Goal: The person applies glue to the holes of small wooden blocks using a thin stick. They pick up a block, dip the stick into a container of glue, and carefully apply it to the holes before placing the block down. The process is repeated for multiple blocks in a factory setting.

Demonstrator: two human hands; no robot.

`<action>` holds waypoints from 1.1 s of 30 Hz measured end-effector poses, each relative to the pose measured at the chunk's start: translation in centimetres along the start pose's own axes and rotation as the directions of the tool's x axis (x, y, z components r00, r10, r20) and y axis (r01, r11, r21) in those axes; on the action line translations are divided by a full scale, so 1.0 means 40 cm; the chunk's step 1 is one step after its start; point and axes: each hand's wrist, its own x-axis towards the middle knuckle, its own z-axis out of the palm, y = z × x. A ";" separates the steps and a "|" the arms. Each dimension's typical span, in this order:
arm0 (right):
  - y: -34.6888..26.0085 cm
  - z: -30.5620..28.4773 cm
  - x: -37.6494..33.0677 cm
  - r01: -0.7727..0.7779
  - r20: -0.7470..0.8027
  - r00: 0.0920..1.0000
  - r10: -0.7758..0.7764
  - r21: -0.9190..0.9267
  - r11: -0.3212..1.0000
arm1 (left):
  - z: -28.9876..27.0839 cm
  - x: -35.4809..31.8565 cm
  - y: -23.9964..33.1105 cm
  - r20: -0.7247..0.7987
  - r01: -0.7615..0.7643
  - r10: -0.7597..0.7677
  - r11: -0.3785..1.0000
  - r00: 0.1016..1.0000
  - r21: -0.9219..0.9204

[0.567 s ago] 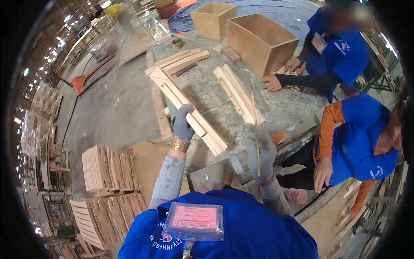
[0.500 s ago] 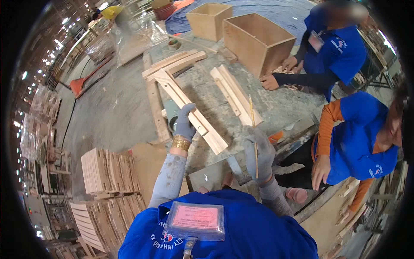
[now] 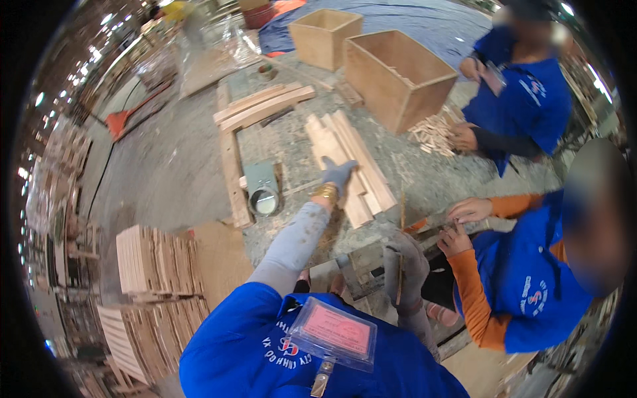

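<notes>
My left hand (image 3: 339,175), in a grey glove, lies with its fingers spread over a pale wooden rail (image 3: 358,211). This rail rests on the worktable right beside other grooved wooden rails (image 3: 365,162). My right hand (image 3: 407,262), also gloved in grey, is closed round a thin, light-brown stick (image 3: 399,282) held upright at the table's near edge; its tip is too blurred to make out. Left of the rails stand a green container (image 3: 259,174) and an open round can (image 3: 264,200) with whitish liquid.
Two more rails (image 3: 265,109) lie farther back beside a long wooden bar (image 3: 232,166). Two plywood boxes (image 3: 398,79) stand at the back. Co-workers in blue occupy the right side, one by a pile of small wooden pieces (image 3: 432,134). Stacked slats (image 3: 159,262) stand left.
My left hand has moved right with the rail, laid it beside the others and spread its fingers. My right hand has dropped slightly with the stick. The right-hand co-worker's hands have come together.
</notes>
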 end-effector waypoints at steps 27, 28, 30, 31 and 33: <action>-0.058 0.491 0.167 -0.096 0.312 0.944 0.112 -0.065 0.993 | -0.708 0.585 0.337 0.132 -0.123 0.351 -0.049 0.927 0.991; -0.072 0.499 0.176 -0.097 0.288 0.950 0.119 -0.087 0.991 | -0.712 0.599 0.343 0.163 -0.143 0.320 -0.087 0.933 0.986; -0.077 0.518 0.178 -0.127 0.280 0.948 0.154 -0.110 0.986 | -0.714 0.627 0.365 0.212 -0.190 0.264 -0.107 0.941 0.976; -0.072 0.525 0.171 -0.157 0.294 0.938 0.184 -0.113 0.981 | -0.711 0.639 0.377 0.233 -0.219 0.239 -0.087 0.943 0.972; -0.068 0.540 0.171 -0.192 0.320 0.922 0.217 -0.107 0.975 | -0.724 0.660 0.387 0.280 -0.281 0.232 -0.030 0.931 0.959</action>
